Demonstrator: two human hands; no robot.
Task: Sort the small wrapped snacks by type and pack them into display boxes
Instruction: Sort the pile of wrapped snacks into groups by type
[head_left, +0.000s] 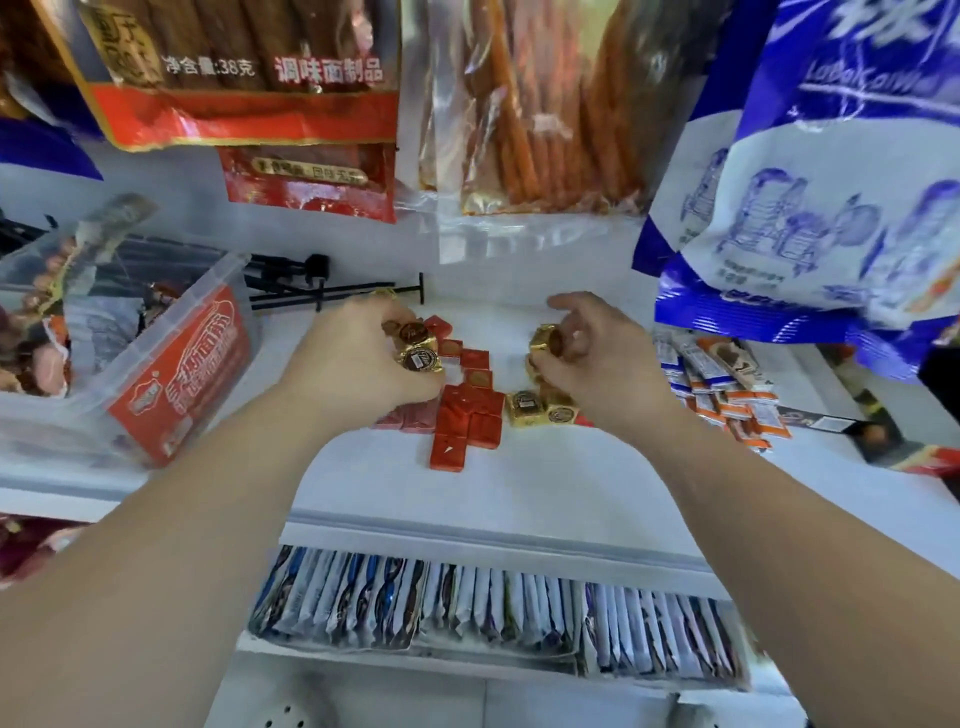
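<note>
Gold snacks (418, 358) getting pulled from beside the red squares (467, 415), left hand (353, 364) gripping several and right hand (597, 364) pinching one, so next up is probably boxing them.

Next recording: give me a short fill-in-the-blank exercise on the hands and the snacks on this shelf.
1. The left hand and the right hand each hold foil snacks coloured ____.
2. The square snacks lying on the shelf between the hands are ____.
3. The clear box stands to the ____ of the left hand.
4. The orange-and-white packets lie to the ____ of the right hand.
Missing words: gold; red; left; right.
</note>
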